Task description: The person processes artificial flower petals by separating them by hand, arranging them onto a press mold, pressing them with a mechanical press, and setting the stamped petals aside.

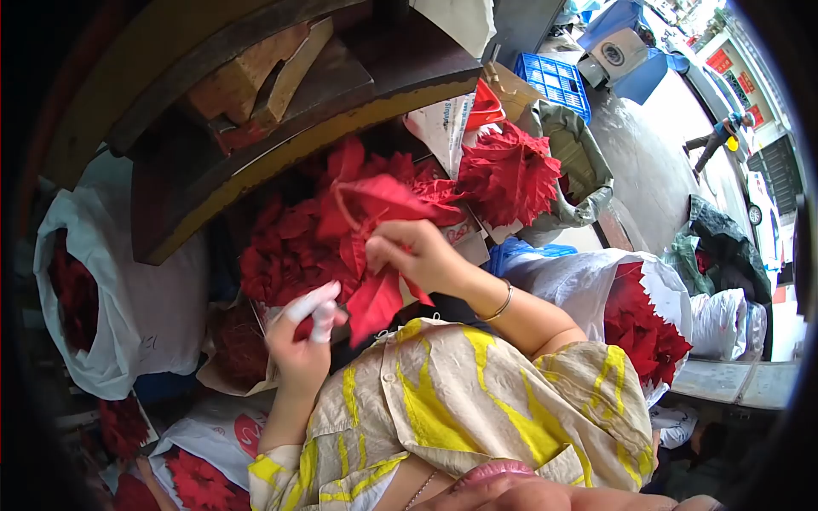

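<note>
My right hand [423,259], with a bangle at the wrist, pinches a red fabric poinsettia flower [377,308] near its middle. Its upper petals are blurred, and one long petal hangs down. Just left of that petal is my left hand [302,334], with white wrapping on its thumb and finger. Those fingers are curled close together; whether anything is between them is hidden. Behind both hands lies a heap of red fabric flowers [285,247], and a stack of red petals [511,175] stands farther right.
A dark machine-like frame with a worn yellow edge [315,128] overhangs the heap. White sacks of red petals stand at left [162,289] and right [562,285]. A green sack [579,153] and blue crate [554,85] are beyond. A person [720,140] walks outside.
</note>
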A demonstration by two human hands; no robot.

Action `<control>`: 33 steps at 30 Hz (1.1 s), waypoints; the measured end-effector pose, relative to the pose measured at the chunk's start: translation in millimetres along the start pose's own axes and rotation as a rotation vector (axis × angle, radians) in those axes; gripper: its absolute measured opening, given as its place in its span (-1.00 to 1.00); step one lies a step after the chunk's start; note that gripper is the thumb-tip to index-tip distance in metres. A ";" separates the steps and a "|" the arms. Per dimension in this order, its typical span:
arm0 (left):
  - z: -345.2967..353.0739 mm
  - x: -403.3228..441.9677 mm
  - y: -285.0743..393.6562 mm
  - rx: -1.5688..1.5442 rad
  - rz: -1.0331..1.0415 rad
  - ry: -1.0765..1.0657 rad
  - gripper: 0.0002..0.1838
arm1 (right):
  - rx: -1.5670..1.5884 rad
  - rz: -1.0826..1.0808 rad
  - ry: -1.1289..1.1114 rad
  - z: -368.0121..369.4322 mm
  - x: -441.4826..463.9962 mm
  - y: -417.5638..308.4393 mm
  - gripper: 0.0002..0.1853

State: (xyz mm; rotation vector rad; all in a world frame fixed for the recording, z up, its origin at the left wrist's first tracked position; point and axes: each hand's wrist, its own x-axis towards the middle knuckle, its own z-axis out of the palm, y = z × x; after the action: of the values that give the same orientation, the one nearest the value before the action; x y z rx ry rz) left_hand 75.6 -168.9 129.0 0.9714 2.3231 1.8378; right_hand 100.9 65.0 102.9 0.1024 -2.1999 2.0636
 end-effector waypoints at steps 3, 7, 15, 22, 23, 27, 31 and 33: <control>28.3 12.3 -19.5 -0.196 -0.398 -0.045 -0.73 | -0.319 -0.093 -0.194 6.1 -7.4 -5.5 -0.85; 41.7 23.9 -28.4 -0.751 -0.639 0.106 -0.71 | -0.240 -0.171 -0.205 16.1 -18.8 6.8 -0.85; -0.2 51.6 -22.4 -0.392 -0.685 -0.342 -0.70 | -0.263 -0.383 0.174 -30.5 -23.8 -32.7 -0.80; 21.1 51.0 -1.0 -0.149 -0.459 -0.531 -0.84 | -0.232 -0.029 -0.315 -14.3 -2.5 -29.9 -0.75; 17.2 51.5 5.5 -0.065 -0.548 -0.499 -0.86 | -0.207 -0.090 -0.310 -7.9 -9.5 -6.3 -0.77; -6.2 20.2 -32.2 -0.073 -0.428 -0.485 -0.87 | -0.257 0.075 -0.425 -23.9 -31.7 8.4 -0.85; -66.7 -4.9 -52.2 0.312 -0.473 -0.091 -0.78 | -0.590 -0.318 0.482 -134.5 -22.1 -15.7 -0.75; -98.2 -25.0 -79.5 0.588 -0.427 0.106 -0.72 | -0.606 -0.515 0.855 -205.7 -4.7 -15.1 -0.83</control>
State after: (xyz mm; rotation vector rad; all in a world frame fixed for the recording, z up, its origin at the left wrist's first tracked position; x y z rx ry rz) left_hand 22.1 -275.2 79.8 0.3383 2.9118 1.0940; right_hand 116.6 268.9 129.7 -0.2110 -1.8437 0.8626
